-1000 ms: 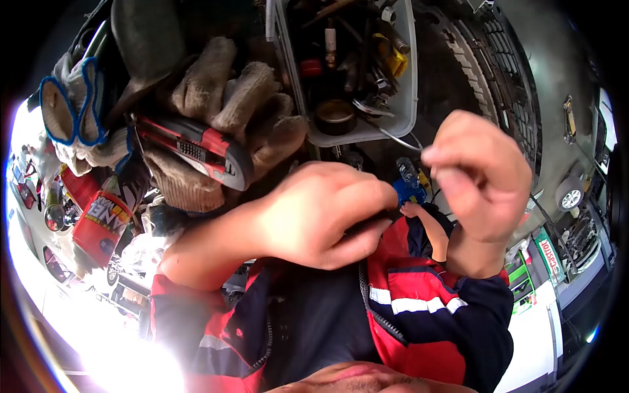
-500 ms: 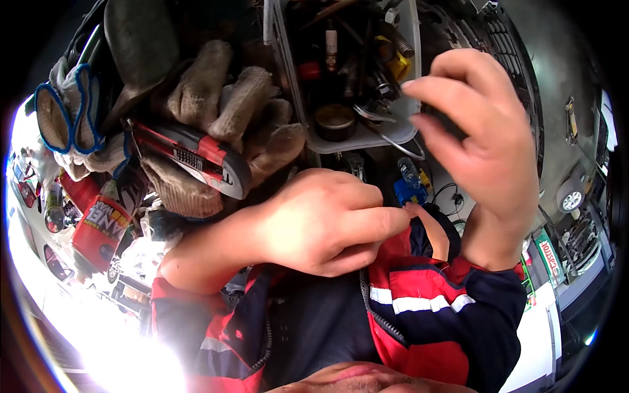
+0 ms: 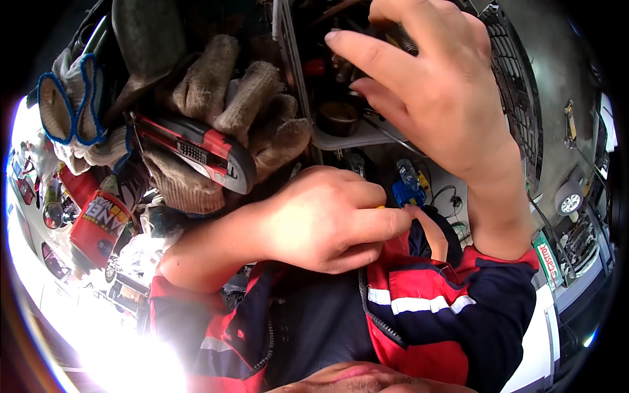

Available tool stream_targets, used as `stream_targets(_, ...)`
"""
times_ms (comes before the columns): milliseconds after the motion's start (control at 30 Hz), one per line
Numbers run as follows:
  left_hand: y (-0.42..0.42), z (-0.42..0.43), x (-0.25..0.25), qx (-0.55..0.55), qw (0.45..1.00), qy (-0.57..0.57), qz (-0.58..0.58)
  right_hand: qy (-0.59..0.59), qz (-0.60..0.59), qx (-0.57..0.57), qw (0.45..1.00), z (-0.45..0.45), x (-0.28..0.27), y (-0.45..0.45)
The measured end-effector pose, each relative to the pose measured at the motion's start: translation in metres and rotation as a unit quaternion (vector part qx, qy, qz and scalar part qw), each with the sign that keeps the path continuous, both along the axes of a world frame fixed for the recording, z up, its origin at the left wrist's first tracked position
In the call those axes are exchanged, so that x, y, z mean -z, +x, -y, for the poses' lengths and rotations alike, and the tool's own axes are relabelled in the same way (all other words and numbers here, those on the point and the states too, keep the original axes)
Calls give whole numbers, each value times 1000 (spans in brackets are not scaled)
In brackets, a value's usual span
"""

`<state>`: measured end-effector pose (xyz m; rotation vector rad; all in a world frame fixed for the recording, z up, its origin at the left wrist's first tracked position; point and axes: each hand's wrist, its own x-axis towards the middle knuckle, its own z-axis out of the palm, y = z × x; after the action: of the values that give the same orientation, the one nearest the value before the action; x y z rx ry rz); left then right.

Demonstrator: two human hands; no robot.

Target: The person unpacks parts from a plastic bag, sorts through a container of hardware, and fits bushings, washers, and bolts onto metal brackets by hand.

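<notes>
My left hand (image 3: pixel 331 223) is closed in front of my chest; a bit of yellow shows at its fingers, and what it holds is hidden. Over the clear plastic bin (image 3: pixel 357 139), my right hand (image 3: pixel 426 82) has its thumb and fingers apart, with nothing visible between them. It covers much of the bin's contents. A round brown cup-like part (image 3: pixel 338 118) and some dark metal parts show inside. Left of the bin, a red and black utility knife (image 3: pixel 196 150) lies on worn knitted gloves (image 3: pixel 246 98).
Blue-edged white gloves (image 3: pixel 75 98) and a red container (image 3: pixel 98 226) are at the left. Another person's forearm (image 3: pixel 429 229) shows beyond my hands beside a blue tool (image 3: pixel 409 187). A black grille (image 3: pixel 517 85) and a car wheel (image 3: pixel 571 198) are at the right.
My right hand has moved up and left from beside the bin to over it, and its fingers have spread. My left hand has stayed closed, shifting slightly right.
</notes>
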<state>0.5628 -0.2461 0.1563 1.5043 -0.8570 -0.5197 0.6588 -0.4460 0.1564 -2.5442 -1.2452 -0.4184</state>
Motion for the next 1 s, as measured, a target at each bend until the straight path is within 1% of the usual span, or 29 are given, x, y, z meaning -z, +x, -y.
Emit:
stream_targets(67,-1,0,0,-1,1000,-1,0,40,23,14,999,-1,4,2)
stream_targets(167,-1,1,-1,2,1000,6,0,183,-19,40,982,-8,27,10)
stream_targets(200,0,0,-2,3,1000,9,0,191,-65,58,978,-9,12,6)
stream_targets(300,0,-1,-2,2,1000,14,2,129,-134,10,982,7,-3,1)
stream_targets(333,-1,-1,-1,0,1000,15,3,79,-110,-23,991,13,-7,3)
stream_targets(433,-1,-2,-2,1,1000,14,0,-63,-153,-23,986,10,-42,-7)
stream_targets(467,-1,-2,-2,0,1000,12,1,-79,-138,1,987,10,-34,-12)
stream_targets(533,-2,-2,0,1,1000,8,1,-76,-133,19,988,12,-18,-17)
stream_targets(567,-2,-2,0,2,1000,11,2,-56,-143,13,988,14,-9,-16)
stream_targets(633,-3,-2,-1,7,1000,17,3,-91,-231,31,968,11,-18,-14)
stream_targets(667,-2,-2,-1,5,1000,16,3,-145,-307,54,939,1,-46,-10)
stream_targets(733,-2,-1,-1,1,1000,14,3,-147,-367,56,917,-2,-57,-7)
stream_targets(767,-3,-1,-1,3,1000,14,0,-96,-352,37,930,1,-51,-5)
stream_targets(833,-3,-2,0,7,1000,13,-3,-99,-358,31,928,1,-51,-3)
stream_targets(867,-3,-2,0,6,1000,13,-1,-152,-380,44,911,-3,-58,-3)
stream_targets(933,-3,-2,0,4,1000,14,3,-184,-388,57,901,-6,-61,-4)
stream_targets(1000,-3,-2,0,5,1000,14,5,-138,-347,47,926,-6,-54,-5)
